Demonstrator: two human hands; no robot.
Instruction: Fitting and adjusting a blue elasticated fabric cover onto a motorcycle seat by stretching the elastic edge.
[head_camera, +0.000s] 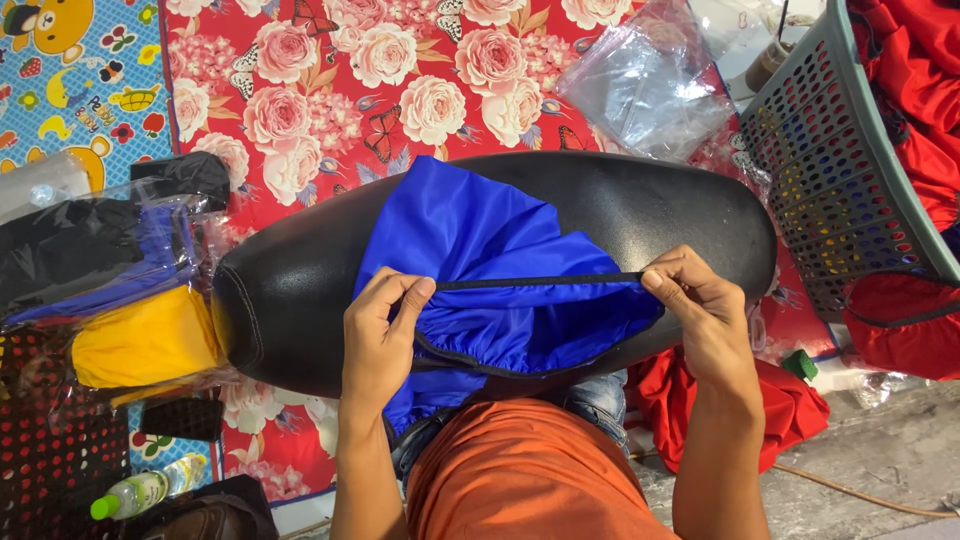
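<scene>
A red floral sheet (400, 80) is spread over the floor, and on it a long black motorcycle seat (300, 290) is laid crosswise in front of the person. Its long axis runs left to right in the head view, with the broad squared end towards the left and the narrower rounded end pointing right, towards a grey perforated basket (830, 190) in which red fabric (915, 90) is piled. A blue fabric cover (470, 240) is draped over the middle of the seat, gathered and wrinkled, with its open edge turned towards the person. That edge is bound by a black elastic hem (535, 282), which is drawn out into a straight taut line parallel to the seat's long axis.

The hem is held at both ends. The left hand (380, 335) is closed on its left end, thumb and forefinger pinched together over the band above the near side of the seat. The right hand (700, 305) is clamped on the right end in the same pinch, near the seat's near edge. The two hands are kept well apart.

At the left, folded black, blue and yellow covers in clear bags (110, 290) are stacked just beside the seat's broad end. A clear plastic bag (650, 85) lies beyond the seat. A small bottle with a green cap (140, 492) lies at the lower left.
</scene>
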